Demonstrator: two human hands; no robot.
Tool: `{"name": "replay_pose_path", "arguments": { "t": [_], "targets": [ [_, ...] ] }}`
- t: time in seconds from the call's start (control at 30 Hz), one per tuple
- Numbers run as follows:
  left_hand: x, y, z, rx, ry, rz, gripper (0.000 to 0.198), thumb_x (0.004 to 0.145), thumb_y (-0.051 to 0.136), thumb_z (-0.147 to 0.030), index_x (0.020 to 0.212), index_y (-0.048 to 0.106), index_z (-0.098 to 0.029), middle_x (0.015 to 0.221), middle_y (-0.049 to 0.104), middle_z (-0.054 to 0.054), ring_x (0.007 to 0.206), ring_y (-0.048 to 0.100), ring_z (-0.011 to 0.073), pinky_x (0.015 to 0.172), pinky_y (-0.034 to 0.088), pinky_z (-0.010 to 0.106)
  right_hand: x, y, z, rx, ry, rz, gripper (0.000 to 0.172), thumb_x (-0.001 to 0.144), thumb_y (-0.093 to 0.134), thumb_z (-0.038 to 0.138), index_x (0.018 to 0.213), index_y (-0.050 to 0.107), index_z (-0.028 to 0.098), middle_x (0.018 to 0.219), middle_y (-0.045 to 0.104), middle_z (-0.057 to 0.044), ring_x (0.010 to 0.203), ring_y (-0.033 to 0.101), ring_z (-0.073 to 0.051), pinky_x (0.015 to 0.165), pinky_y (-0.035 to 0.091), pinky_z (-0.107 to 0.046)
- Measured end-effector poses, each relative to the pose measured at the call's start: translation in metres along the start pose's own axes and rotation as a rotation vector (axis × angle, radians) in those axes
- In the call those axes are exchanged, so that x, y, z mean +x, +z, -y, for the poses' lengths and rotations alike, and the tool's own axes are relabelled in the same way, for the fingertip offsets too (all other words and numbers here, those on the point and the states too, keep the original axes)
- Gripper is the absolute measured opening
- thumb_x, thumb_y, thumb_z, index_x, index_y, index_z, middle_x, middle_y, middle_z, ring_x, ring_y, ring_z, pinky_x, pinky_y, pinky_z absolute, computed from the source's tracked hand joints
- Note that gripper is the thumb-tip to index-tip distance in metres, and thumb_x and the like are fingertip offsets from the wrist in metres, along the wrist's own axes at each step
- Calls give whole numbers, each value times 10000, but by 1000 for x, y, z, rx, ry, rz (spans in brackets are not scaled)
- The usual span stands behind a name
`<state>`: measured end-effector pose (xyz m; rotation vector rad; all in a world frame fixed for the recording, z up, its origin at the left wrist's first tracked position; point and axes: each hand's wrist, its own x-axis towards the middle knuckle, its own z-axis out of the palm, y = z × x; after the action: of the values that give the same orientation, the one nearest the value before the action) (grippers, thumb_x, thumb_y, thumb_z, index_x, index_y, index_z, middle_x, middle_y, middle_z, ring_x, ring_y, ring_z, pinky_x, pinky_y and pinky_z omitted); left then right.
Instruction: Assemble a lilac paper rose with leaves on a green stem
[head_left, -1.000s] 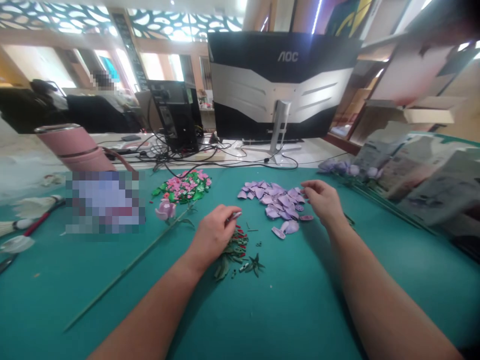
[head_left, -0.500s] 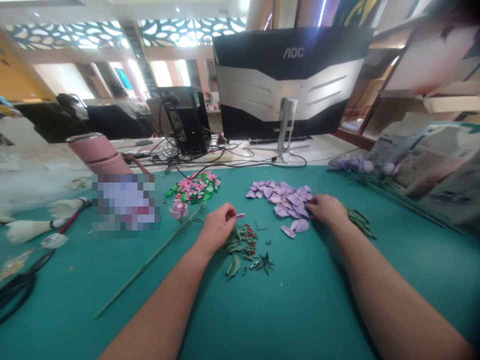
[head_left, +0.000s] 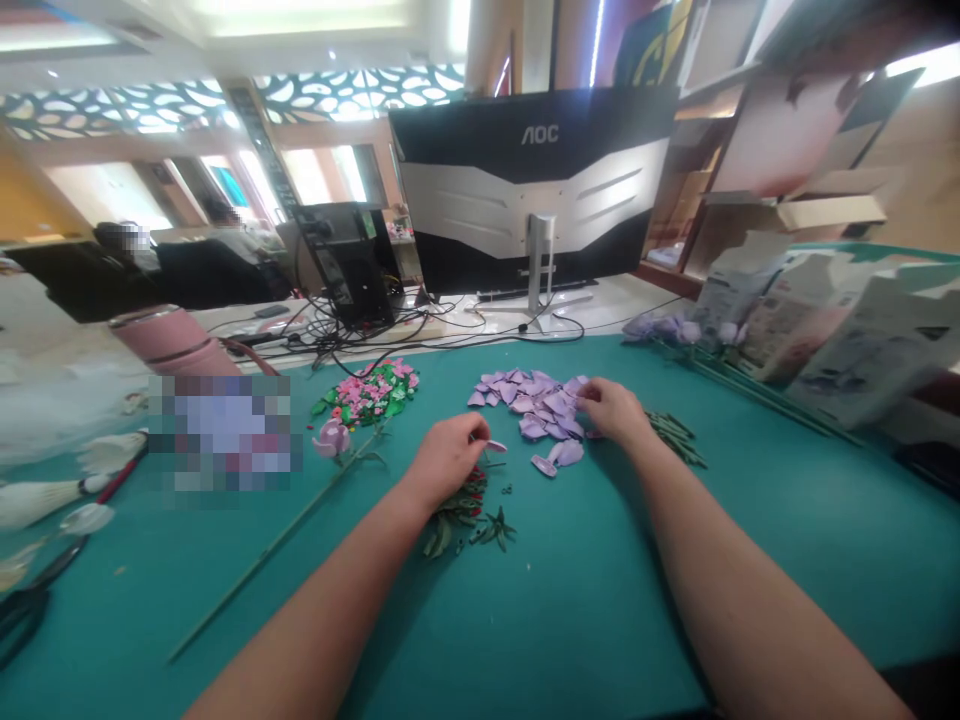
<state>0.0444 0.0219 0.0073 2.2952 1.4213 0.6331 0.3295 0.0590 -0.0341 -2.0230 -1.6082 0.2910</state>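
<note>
My left hand (head_left: 454, 452) pinches a small pale purple petal piece (head_left: 496, 446) above a heap of green leaf parts (head_left: 450, 520) mixed with red bits. My right hand (head_left: 611, 410) is at the right side of a pile of purple petal pieces (head_left: 536, 400), fingers bent together against it; whether a petal is between them is hidden. Two petal pieces (head_left: 559, 458) lie just in front of the pile. A dark green star-shaped leaf part (head_left: 499, 530) rests near the leaf heap. Behind my right wrist are several green stem parts (head_left: 673, 438).
An artificial flower (head_left: 331, 438) on a long stem lies at left. Behind it is a heap of pink and green pieces (head_left: 375, 390). A pink bottle (head_left: 169, 340), shuttlecocks (head_left: 45, 498) and scissors (head_left: 30, 610) are at far left. A monitor (head_left: 529, 190) stands behind; boxes (head_left: 847, 330) at right.
The view has shifted, moving the scene left in the picture. My left hand has moved toward the petals, still holding its petal. My right hand stays at the pile's right side.
</note>
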Motion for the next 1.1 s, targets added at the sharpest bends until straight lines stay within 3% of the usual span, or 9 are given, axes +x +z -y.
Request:
{"name": "replay_pose_path", "arguments": {
  "t": [0.13,0.27,0.37,0.57,0.7,0.77,0.87,1.0,1.1],
  "targets": [
    [24,21,-10,104,19,90,158,795,559,-112,846,688,-189,824,704,32,764,610,176,708,425,272,-4,-3,12,81,-42,-4,217,817,602,234,1001,717,236,912,736,-3,794,637,-154,699,458,-248],
    [36,35,-9,157,31,105,235,813,565,-118,1001,687,-189,1014,705,55,897,626,184,814,450,273,-7,-6,21,124,-58,-21,225,814,609,236,1009,722,225,935,738,-30,845,642,-177,752,456,-269],
    [33,35,-6,201,26,127,247,836,568,-175,1059,673,-195,1113,663,76,978,611,199,864,446,289,-8,-8,23,159,-56,-20,221,819,603,234,1005,722,226,942,737,-37,857,641,-188,765,451,-281],
    [18,24,-3,301,-14,255,98,774,662,-304,816,703,-225,961,660,63,944,601,261,813,443,365,-9,-8,27,285,-65,18,194,806,602,211,955,726,219,924,733,-38,886,635,-202,784,448,-299],
    [10,15,-10,335,-44,214,121,802,600,-271,799,707,-212,961,675,81,987,591,288,856,425,413,-16,2,43,441,-115,117,156,789,614,202,903,720,192,810,717,-18,746,630,-161,694,464,-267],
    [6,13,-15,176,-71,106,210,860,535,-315,909,710,-208,1024,688,87,1014,593,268,887,424,399,-24,8,55,523,-163,177,136,766,640,205,882,709,190,775,707,3,697,623,-140,642,465,-241],
    [2,13,-24,-274,-179,-5,333,863,536,-444,1009,684,-185,971,716,72,883,622,214,819,457,334,-38,15,74,614,-228,238,116,736,665,202,850,680,187,747,691,22,656,613,-122,583,456,-216],
    [-1,17,-29,-595,-304,-102,354,729,682,-483,848,666,-150,770,695,48,695,581,163,665,438,268,-49,17,88,684,-278,277,98,745,635,192,836,670,199,701,675,43,627,613,-116,561,458,-207],
    [-1,19,-27,-731,-349,-198,363,688,723,-483,803,652,-146,742,691,42,654,569,134,609,406,234,-41,13,79,699,-253,235,127,777,586,205,857,684,209,726,696,39,654,620,-119,603,475,-213]
  ]
}}
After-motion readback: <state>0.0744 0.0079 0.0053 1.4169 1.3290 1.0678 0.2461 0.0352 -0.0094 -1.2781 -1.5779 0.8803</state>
